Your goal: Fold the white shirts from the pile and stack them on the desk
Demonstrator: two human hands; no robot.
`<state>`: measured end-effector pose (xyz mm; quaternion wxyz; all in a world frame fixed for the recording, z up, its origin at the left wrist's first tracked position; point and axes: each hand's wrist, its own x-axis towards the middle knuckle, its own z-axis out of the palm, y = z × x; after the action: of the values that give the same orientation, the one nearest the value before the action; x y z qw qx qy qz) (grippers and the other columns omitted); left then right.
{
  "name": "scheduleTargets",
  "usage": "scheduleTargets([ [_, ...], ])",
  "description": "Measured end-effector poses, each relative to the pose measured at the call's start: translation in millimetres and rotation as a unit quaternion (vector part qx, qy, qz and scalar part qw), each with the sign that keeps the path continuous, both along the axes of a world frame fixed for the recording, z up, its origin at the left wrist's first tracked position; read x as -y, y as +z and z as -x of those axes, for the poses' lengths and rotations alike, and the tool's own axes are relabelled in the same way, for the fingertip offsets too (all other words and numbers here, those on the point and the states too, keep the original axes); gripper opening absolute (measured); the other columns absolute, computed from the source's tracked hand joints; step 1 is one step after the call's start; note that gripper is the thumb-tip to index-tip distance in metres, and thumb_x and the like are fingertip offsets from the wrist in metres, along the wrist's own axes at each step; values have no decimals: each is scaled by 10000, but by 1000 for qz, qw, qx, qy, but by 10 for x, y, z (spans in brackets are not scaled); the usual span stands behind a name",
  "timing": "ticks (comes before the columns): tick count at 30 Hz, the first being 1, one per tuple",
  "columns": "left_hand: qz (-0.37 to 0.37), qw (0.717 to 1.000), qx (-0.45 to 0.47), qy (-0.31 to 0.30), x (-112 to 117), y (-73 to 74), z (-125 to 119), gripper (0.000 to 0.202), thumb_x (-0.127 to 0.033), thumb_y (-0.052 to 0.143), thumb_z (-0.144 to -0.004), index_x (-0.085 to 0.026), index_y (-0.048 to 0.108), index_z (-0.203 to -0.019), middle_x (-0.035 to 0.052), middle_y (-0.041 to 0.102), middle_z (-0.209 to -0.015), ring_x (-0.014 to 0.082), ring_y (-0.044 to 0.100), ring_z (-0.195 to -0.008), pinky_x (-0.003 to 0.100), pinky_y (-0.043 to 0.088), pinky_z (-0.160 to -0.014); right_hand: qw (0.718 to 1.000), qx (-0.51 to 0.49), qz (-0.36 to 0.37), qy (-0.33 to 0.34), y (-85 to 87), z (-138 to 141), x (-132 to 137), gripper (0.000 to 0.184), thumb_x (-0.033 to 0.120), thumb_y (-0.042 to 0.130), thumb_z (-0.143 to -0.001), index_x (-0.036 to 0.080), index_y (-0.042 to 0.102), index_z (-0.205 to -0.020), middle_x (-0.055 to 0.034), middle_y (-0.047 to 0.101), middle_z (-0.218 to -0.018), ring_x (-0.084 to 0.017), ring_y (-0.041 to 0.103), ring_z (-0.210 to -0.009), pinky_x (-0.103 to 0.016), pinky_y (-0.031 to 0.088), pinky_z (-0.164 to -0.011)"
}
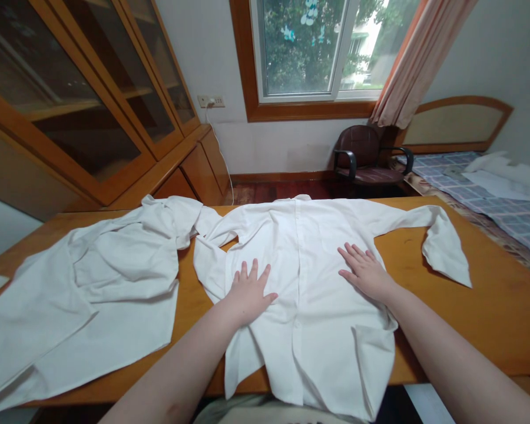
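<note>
Wooden worktop (490,306) carrying a white shirt (309,282), spread flat at centre; left hand (248,292) and right hand (365,272) lie on it, fingers spread. A second shirt (92,288) lies left. Behind: cabinet (83,100), window (309,47), chair (364,156), bed (503,194).

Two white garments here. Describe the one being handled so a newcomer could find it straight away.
Start at the long wooden table facing the window. The shirt lies at its middle, spread flat, button placket down the centre, sleeves out sideways. Unlike the rumpled white garment to its left, it has the left hand and right hand pressed flat on it.
</note>
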<state>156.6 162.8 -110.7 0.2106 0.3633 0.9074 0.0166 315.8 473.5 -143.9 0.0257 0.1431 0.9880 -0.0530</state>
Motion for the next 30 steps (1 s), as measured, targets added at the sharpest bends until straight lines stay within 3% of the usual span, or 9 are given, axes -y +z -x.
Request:
scheduleTargets([
  [5,23,999,-22,7,-127,-11,-97,859,-610,466,-780,-222,165,-1485,163,31,-1539,462,-16,-1363,623,148,-1046,994,66,84,-18,266,34,22,697,499,451,-844,196,299,-1454,-126,168,-1525,-311,121,-1401,-524,186,-1103],
  [7,28,999,-21,4,-162,19,-62,864,-614,458,-783,-217,153,-1486,174,34,-1538,471,-3,-1360,611,161,-1048,984,96,139,-50,427,5,126,720,508,461,-837,182,295,-1457,-150,162,-1522,-342,130,-1391,-538,235,-1080],
  [10,28,999,-26,0,-194,36,1,860,-626,446,-789,-222,147,-1487,173,32,-1538,466,-1,-1363,597,170,-1051,973,110,199,-23,572,-75,380,772,575,453,-828,244,212,-1483,-107,94,-1541,-316,99,-1400,-511,258,-1079],
  [12,21,999,-42,1,-201,15,30,850,-630,439,-797,-226,149,-1486,168,39,-1541,455,1,-1369,587,167,-1057,975,122,181,-32,551,-124,542,795,605,428,-828,229,191,-1488,-119,71,-1543,-330,85,-1400,-547,253,-1066],
  [15,2,997,-74,4,-184,-44,54,820,-633,413,-818,-226,161,-1484,166,56,-1542,439,2,-1375,560,147,-1074,984,130,103,-61,381,-174,653,753,581,369,-862,198,192,-1486,-118,54,-1544,-319,43,-1405,-591,166,-1078],
  [18,-26,995,-99,-2,-139,-104,75,788,-628,396,-835,-230,184,-1480,156,76,-1544,423,6,-1382,537,127,-1087,994,95,42,-25,208,-228,565,719,575,343,-878,224,188,-1486,-77,58,-1546,-272,17,-1412,-558,88,-1108],
  [23,-61,994,-93,-17,-65,-144,166,679,-571,352,-884,-247,232,-1468,121,115,-1546,364,41,-1400,482,143,-1100,995,80,58,29,142,-286,268,699,598,352,-871,281,212,-1478,-38,114,-1542,-252,78,-1410,-501,133,-1126],
  [27,-69,995,-69,-8,-13,-43,198,617,-492,328,-914,-195,279,-1453,125,172,-1534,296,110,-1409,423,188,-1101,996,68,52,30,159,-227,193,691,579,378,-869,269,241,-1471,-45,140,-1537,-254,99,-1408,-502,136,-1127],
  [30,-51,997,-61,12,93,105,89,659,-473,421,-873,-157,308,-1440,150,179,-1528,311,119,-1406,424,218,-1091,997,51,49,30,182,-196,215,676,565,383,-873,258,266,-1464,-56,168,-1531,-247,106,-1408,-502,120,-1129],
])
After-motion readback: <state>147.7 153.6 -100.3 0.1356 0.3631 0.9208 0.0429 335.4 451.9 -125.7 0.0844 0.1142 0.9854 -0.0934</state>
